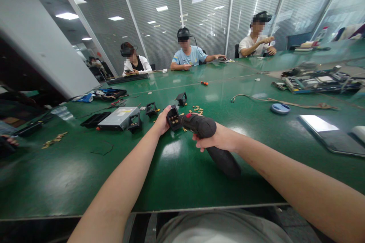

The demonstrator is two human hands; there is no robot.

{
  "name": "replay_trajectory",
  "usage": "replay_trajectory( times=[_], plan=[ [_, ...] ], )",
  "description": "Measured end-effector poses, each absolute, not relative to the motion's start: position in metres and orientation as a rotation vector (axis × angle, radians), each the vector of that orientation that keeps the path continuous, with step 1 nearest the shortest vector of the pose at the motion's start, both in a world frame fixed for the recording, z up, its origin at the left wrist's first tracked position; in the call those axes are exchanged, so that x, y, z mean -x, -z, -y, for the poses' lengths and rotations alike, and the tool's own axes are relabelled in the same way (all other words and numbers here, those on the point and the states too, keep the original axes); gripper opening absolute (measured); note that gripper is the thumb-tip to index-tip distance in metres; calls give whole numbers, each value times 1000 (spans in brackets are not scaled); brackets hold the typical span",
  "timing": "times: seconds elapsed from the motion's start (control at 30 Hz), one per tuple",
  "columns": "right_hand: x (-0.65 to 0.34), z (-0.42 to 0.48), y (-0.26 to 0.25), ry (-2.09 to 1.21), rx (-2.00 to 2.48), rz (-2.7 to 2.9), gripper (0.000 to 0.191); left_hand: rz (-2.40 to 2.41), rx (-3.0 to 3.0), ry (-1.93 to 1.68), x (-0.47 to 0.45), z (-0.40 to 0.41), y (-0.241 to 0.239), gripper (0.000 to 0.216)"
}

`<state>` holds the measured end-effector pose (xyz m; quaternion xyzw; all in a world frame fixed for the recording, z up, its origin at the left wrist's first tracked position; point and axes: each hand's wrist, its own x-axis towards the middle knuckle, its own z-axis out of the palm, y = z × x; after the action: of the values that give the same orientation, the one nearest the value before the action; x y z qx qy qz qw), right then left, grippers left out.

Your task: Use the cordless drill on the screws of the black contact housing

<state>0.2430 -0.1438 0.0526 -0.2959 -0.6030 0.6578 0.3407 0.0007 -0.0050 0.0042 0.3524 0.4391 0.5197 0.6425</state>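
My left hand (163, 120) is closed on a small black plastic socket housing (173, 118), its open face turned toward me and brass-coloured contacts showing inside. Wrapped round the grip of a black cordless screwdriver (199, 124) is my right hand (212, 138). The tool's nose points left and meets the housing's right side; its tip is hidden there. Just beyond my hands lie several small brass strips (199, 109). Similar black housings stand near: one (181, 98) behind, another (151, 109) to the left, and a third (134, 122) beside a metal drive.
The silver disc drive (119, 117) and a black tray (95, 119) lie left. More brass strips (54, 140) are at far left. To the right are a blue round lid (280, 108), a tablet-like slab (330, 133), a cable (268, 100) and circuit boards (322, 79). Co-workers sit opposite.
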Motion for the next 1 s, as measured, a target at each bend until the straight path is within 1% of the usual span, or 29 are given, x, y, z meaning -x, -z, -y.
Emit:
replay_trajectory(
  times=[0.2, 0.43, 0.57, 0.83, 1.0],
  plan=[
    [-243, 143, -50, -1706, 749, 1576, 108, -975, -780, -1201, -1, 5, -4, 45],
    [-243, 143, -51, -1705, 747, 1570, 100, -968, -770, -1212, -1, 5, -3, 43],
    [-243, 143, -51, -1715, 754, 1567, 100, -976, -776, -1207, 0, 4, -1, 41],
    [-243, 142, -51, -1723, 756, 1566, 103, -989, -779, -1188, 0, 6, -4, 48],
    [-243, 144, -53, -1708, 761, 1582, 102, -1004, -823, -1173, 0, 5, -4, 43]
  ],
)
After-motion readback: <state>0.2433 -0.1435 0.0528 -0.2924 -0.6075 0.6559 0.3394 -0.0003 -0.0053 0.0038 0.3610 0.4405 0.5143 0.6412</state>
